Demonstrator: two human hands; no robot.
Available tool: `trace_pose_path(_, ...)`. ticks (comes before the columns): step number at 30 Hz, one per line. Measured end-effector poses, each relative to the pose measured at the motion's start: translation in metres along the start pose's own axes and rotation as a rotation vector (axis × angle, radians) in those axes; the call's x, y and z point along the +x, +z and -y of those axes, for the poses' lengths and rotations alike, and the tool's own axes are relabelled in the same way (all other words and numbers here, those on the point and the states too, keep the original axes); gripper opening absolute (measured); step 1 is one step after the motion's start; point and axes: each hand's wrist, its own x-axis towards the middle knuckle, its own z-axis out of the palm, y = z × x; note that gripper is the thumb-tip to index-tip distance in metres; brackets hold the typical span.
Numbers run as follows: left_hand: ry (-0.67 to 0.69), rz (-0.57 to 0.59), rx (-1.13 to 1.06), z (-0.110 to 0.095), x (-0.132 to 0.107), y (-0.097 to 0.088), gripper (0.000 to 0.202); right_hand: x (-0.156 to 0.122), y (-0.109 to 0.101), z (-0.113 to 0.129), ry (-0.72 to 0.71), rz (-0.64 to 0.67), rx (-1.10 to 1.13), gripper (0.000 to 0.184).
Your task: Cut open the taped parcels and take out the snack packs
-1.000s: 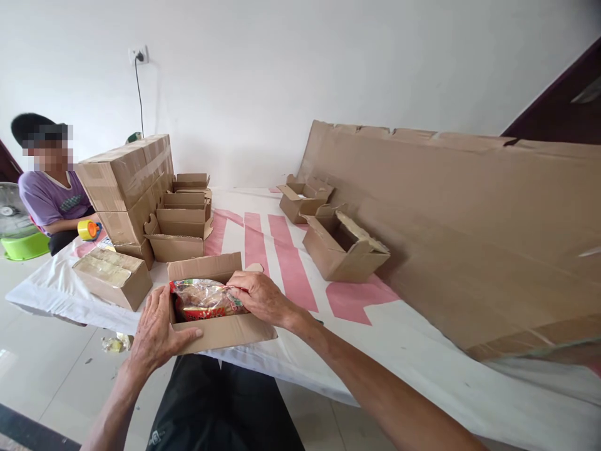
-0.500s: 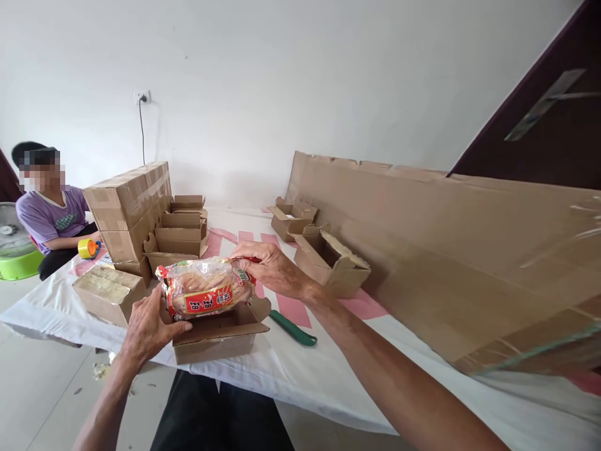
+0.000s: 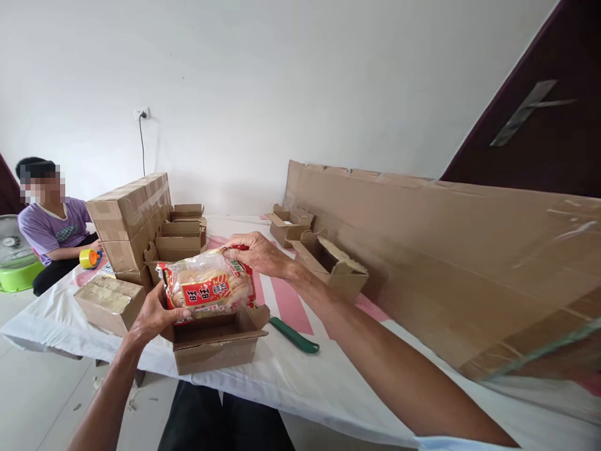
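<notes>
Both my hands hold a clear snack packet (image 3: 206,285) with a red and yellow label, lifted just above a small open cardboard box (image 3: 216,344). My left hand (image 3: 154,313) grips the packet's lower left end, fingers curled under it. My right hand (image 3: 256,254) pinches the packet's upper right edge. The box stands empty at the near edge of the white-covered table (image 3: 328,382), directly below the packet.
A green-handled tool (image 3: 295,335) lies right of the box. Taped cartons (image 3: 129,219) and open small boxes (image 3: 181,241) stand at left, another open box (image 3: 333,266) behind my right wrist. A long cardboard sheet (image 3: 446,263) leans at right. A seated person (image 3: 49,225) works at far left.
The packet came up out of the box and now hangs above it in both hands. My left hand moved from the box's side onto the packet. The green-handled tool came into view.
</notes>
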Motion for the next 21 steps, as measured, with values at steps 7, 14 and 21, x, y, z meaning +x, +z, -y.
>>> trace_pose_path(7,-0.051,-0.033,-0.064,-0.008,0.004,0.000,0.075,0.020,0.000,-0.015,0.087,-0.022,0.051,0.031)
trace_pose_path(14,-0.034,-0.091,-0.078,-0.012,0.005,0.001,0.061,0.027,0.008,-0.017,0.122,-0.131,0.147,0.042)
trace_pose_path(21,0.024,-0.124,-0.149,-0.004,0.012,-0.003,0.069,0.007,0.010,-0.007,0.146,-0.159,0.322,0.067)
